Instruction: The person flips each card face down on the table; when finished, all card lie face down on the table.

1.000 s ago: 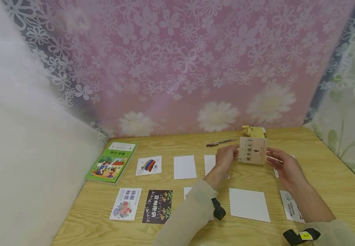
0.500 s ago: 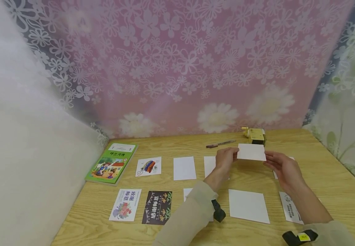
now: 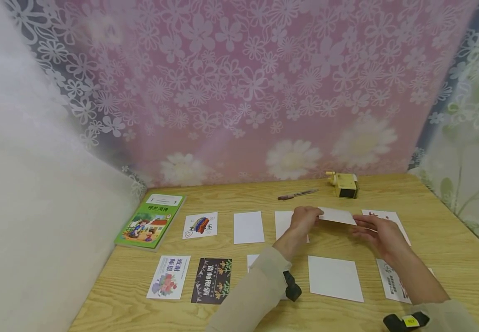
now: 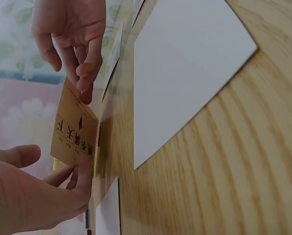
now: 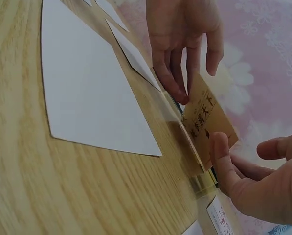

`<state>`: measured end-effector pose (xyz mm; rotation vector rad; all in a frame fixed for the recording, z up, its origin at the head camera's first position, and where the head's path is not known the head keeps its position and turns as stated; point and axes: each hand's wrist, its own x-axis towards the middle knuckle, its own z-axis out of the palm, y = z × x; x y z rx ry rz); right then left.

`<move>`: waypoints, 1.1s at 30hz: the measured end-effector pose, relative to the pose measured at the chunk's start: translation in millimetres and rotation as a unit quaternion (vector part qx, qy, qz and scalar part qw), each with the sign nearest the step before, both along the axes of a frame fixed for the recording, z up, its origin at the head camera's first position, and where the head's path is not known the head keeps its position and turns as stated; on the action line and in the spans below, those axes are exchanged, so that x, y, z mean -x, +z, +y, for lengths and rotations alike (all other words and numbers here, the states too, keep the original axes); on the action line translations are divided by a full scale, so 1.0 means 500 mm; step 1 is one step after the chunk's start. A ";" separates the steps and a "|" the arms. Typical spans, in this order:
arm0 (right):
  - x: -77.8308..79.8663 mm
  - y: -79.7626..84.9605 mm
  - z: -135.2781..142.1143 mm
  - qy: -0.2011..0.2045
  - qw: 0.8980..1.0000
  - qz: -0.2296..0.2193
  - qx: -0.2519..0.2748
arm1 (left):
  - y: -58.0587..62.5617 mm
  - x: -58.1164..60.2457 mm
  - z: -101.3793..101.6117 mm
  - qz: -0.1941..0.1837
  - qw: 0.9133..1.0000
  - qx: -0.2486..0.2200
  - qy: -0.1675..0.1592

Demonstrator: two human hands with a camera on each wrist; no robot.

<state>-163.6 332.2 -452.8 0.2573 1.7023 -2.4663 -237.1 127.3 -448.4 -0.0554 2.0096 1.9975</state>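
Actually, the head view gives only the card's [image 3: 337,216] white back — both wrist views show its tan face. Left hand [image 3: 301,222] and right hand [image 3: 388,236] stand apart, fingers holding its opposite ends, thumbs off it, above the table [image 3: 334,244]. Around it, wood shows towards a pen [image 3: 298,194] at ten, white sheet [image 3: 335,279] at six, yellow box [image 3: 345,186] near twelve. Lettering: green book [image 3: 150,221] at nine o'clock, 呼兰河传; card, 桃李满天下.

Soft light fills the head view; the wrist views are dimmer, the tabletop [image 4: 219,161] faintly shadowed.
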 end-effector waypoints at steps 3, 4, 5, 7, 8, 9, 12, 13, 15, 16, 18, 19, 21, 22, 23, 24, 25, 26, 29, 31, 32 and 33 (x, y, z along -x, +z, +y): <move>0.000 -0.001 0.001 0.010 1.000 0.005 -0.009 | -0.002 0.000 -0.001 -0.006 1.000 0.013 -0.009; 0.000 -0.001 0.001 0.010 1.000 0.006 -0.015 | -0.002 0.000 -0.001 -0.008 1.000 0.017 -0.014; 0.000 -0.001 0.001 0.010 1.000 0.006 -0.020 | -0.002 -0.001 -0.002 -0.011 1.000 0.019 -0.019; 0.001 -0.002 0.002 0.009 0.999 0.005 -0.046 | -0.003 -0.003 -0.004 -0.014 0.999 0.022 -0.028; 0.001 -0.002 0.002 0.008 0.998 0.005 -0.068 | -0.003 -0.003 -0.005 -0.014 0.999 0.023 -0.032; 0.001 -0.002 0.002 0.007 0.995 0.005 -0.095 | -0.003 -0.004 -0.005 -0.015 0.999 0.020 -0.034; -0.002 0.000 0.002 0.011 0.982 0.008 -0.188 | -0.003 -0.006 -0.004 -0.014 0.999 0.015 -0.037; -0.003 0.001 0.001 0.013 0.976 0.009 -0.216 | -0.002 -0.007 -0.003 -0.013 0.999 0.013 -0.035; -0.005 0.004 0.000 0.017 0.965 0.009 -0.263 | -0.002 -0.007 -0.001 -0.012 0.999 0.011 -0.031; -0.006 0.005 0.000 0.018 0.960 0.007 -0.280 | -0.001 -0.007 -0.001 -0.012 0.999 0.013 -0.029; -0.009 0.010 -0.001 0.020 0.951 0.002 -0.309 | 0.000 -0.008 0.000 -0.010 0.999 0.015 -0.027; -0.011 0.012 -0.001 0.020 0.946 -0.002 -0.323 | 0.000 -0.008 0.001 -0.010 0.999 0.014 -0.028; -0.016 0.017 0.000 0.023 0.938 -0.007 -0.347 | 0.002 -0.009 0.001 -0.010 0.999 0.009 -0.031; -0.018 0.019 0.001 0.022 0.935 -0.008 -0.354 | 0.003 -0.009 0.001 -0.010 0.999 0.007 -0.033; -0.020 0.022 0.003 0.021 0.933 -0.008 -0.359 | 0.004 -0.009 0.001 -0.010 0.999 0.006 -0.035; -0.022 0.023 0.004 0.020 0.932 -0.008 -0.362 | 0.005 -0.009 0.002 -0.009 0.999 0.004 -0.037; -0.024 0.025 0.006 0.020 0.932 -0.008 -0.362 | 0.006 -0.009 0.002 -0.009 0.999 0.003 -0.038; -0.024 0.025 0.008 0.019 0.934 -0.006 -0.358 | 0.007 -0.009 0.004 -0.009 0.999 0.002 -0.038; -0.028 0.026 0.016 0.017 0.938 0.000 -0.346 | 0.010 -0.010 0.013 -0.011 0.999 0.002 -0.032; -0.030 0.026 0.024 0.015 0.941 0.008 -0.339 | 0.013 -0.012 0.021 -0.012 1.000 -0.007 -0.025; -0.032 0.026 0.028 0.015 0.942 0.015 -0.334 | 0.015 -0.013 0.026 -0.013 1.000 -0.012 -0.022; -0.034 0.025 0.033 0.017 0.943 0.023 -0.330 | 0.016 -0.014 0.030 -0.013 1.000 -0.018 -0.020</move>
